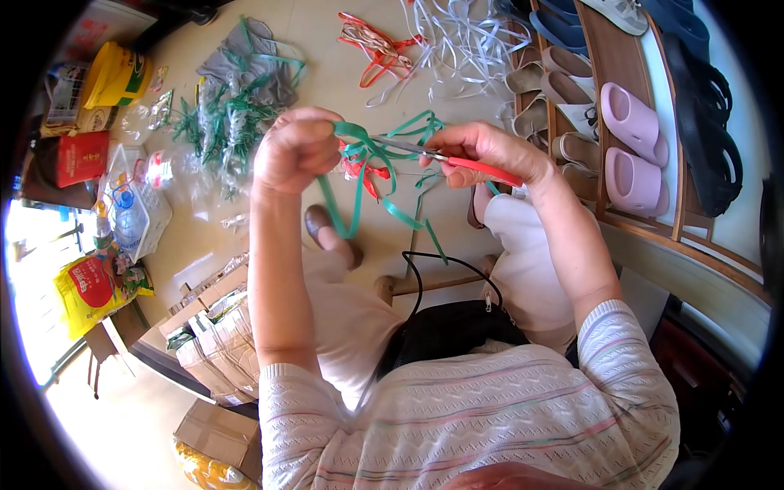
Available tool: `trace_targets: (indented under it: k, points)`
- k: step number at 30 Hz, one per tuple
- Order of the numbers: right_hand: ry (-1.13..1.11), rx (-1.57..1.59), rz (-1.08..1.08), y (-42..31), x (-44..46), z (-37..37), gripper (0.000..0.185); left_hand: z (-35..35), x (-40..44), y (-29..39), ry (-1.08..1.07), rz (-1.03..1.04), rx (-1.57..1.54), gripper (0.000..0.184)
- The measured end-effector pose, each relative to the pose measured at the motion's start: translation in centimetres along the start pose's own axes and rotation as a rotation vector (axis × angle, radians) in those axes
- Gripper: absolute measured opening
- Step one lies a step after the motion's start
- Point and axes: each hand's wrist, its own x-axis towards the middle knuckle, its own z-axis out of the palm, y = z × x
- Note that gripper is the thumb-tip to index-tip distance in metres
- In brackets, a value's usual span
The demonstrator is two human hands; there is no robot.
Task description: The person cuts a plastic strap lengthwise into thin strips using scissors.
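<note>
Green ribbon point(357, 204) hangs in loops between my two hands. My left hand point(296, 149) is closed, pinching the ribbon at its top end. In my right hand point(483, 155) is a pair of scissors point(487, 169) with red handles, the fingers closed round them. Their metal blades point left and lie at the ribbon, near its knotted loops. How far the blades are apart is hard to tell. Behind the ribbon, a red strip point(367, 173) shows low between the hands.
Green ties with clear plastic point(237, 122) lie on the floor at upper left, red ribbon point(376, 51) and white ribbons point(465, 41) at the top. A shoe rack point(608, 57) stands right, cardboard boxes point(216, 347) lower left. A black bag point(449, 331) rests on my lap.
</note>
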Motion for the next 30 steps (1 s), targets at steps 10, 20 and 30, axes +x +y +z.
trace_targets:
  k: [10,20,30]
  points:
    - [-0.032,0.042,-0.017,0.5,0.1,0.0,0.044,-0.3,0.3,-0.5,-0.047,-0.008,-0.101,0.02]
    - [-0.037,0.224,0.047,0.2,0.2,0.4,0.033,-0.2,0.4,-1.0,-0.071,-0.019,-0.08,0.021]
    - [-0.171,0.342,0.068,0.1,0.1,0.4,0.027,1.4,0.2,0.1,0.069,-0.095,0.212,0.01]
